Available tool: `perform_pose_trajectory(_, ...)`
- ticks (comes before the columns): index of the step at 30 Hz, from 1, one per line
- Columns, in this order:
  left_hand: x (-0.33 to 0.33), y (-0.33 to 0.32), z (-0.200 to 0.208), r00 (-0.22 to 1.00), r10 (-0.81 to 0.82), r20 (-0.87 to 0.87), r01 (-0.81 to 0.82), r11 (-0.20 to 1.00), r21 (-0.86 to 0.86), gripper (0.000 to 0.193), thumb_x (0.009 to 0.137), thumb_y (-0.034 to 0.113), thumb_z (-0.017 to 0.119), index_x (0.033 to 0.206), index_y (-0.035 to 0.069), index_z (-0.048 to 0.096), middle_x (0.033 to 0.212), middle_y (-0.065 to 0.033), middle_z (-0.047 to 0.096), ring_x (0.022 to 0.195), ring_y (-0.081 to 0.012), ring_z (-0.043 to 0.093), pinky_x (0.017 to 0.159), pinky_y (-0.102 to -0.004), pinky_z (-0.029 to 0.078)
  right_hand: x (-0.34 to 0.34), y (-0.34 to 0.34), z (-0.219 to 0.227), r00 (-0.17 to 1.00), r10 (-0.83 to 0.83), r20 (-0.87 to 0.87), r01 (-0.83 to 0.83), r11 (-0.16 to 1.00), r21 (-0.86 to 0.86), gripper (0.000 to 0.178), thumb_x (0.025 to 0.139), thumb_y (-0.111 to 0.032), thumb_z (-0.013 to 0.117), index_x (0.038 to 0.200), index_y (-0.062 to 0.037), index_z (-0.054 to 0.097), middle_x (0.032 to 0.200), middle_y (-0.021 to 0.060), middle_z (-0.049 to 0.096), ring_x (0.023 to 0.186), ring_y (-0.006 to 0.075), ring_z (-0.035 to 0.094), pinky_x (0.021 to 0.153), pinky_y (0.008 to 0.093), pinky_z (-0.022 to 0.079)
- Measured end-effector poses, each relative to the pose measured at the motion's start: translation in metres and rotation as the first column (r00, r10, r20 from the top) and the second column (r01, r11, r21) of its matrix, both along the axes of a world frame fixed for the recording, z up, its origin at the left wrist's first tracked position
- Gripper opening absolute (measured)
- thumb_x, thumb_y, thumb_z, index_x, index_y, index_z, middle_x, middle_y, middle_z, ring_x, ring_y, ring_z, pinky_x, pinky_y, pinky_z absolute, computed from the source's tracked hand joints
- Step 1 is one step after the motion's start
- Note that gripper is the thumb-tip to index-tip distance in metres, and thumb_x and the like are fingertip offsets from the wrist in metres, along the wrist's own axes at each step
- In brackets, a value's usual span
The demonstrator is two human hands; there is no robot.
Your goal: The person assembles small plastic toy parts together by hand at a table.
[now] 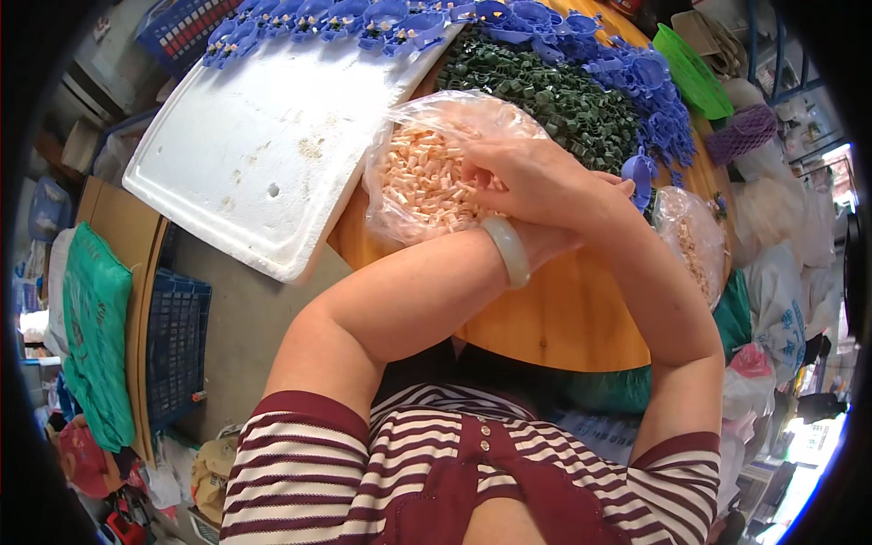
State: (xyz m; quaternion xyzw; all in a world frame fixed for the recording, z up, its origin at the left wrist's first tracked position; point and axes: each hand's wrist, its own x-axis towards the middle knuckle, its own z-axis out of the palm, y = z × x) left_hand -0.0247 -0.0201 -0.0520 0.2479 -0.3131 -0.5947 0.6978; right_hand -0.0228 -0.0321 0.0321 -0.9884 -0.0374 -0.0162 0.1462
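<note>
White foam board point(263, 136) beside plastic bag point(440, 107)

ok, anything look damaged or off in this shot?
Yes, the white foam board: a dark pit and brownish specks mark its otherwise pale surface, so it looks dented and soiled. Also, the right hand crosses over the left wrist at the bag of pale pieces, an awkward-looking pose.
</note>
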Motion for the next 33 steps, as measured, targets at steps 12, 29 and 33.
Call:
perform_pose_trajectory(12,-0.004,-0.019,-0.025,0.986,0.041,-0.164,-0.062,0.990,-0.123,0.032,0.093,0.022,0.055,0.115,0.000,0.049,0.099,-0.0054,0.057,0.089,-0.0103,0.056,0.076,-0.0252,0.049,0.007,-0.005,-0.001,0.999,-0.032,-0.029,0.038,0.973,0.227,0.016,0.074,-0.005,0.064,0.090,-0.0042,0.066,0.078,0.0124,0.064,0.072,0.0230,0.063,0.067,0.0304,0.050)
perform_pose_trajectory(29,0.007,-0.006,0.030,0.925,-0.298,-0.238,0.296,0.954,-0.044,0.032,0.094,0.027,0.049,0.113,0.001,0.054,0.097,-0.0096,0.064,0.085,-0.0211,0.065,0.070,-0.0303,0.055,-0.147,-0.066,0.056,0.836,-0.360,0.413,0.268,0.926,0.264,0.032,0.079,0.004,0.062,0.109,-0.0049,0.060,0.083,0.0049,0.058,0.077,0.0142,0.057,0.067,0.0254,0.047)
perform_pose_trajectory(33,0.005,-0.002,0.037,0.886,-0.415,-0.206,0.410,0.910,-0.069,0.034,0.096,0.027,0.045,0.115,0.000,0.052,0.101,-0.0113,0.063,0.090,-0.0231,0.065,0.075,-0.0331,0.055,-0.156,-0.059,0.054,0.842,-0.297,0.451,0.262,0.955,0.140,0.033,0.074,0.007,0.064,0.104,-0.0036,0.062,0.082,0.0065,0.061,0.075,0.0166,0.060,0.063,0.0278,0.048)
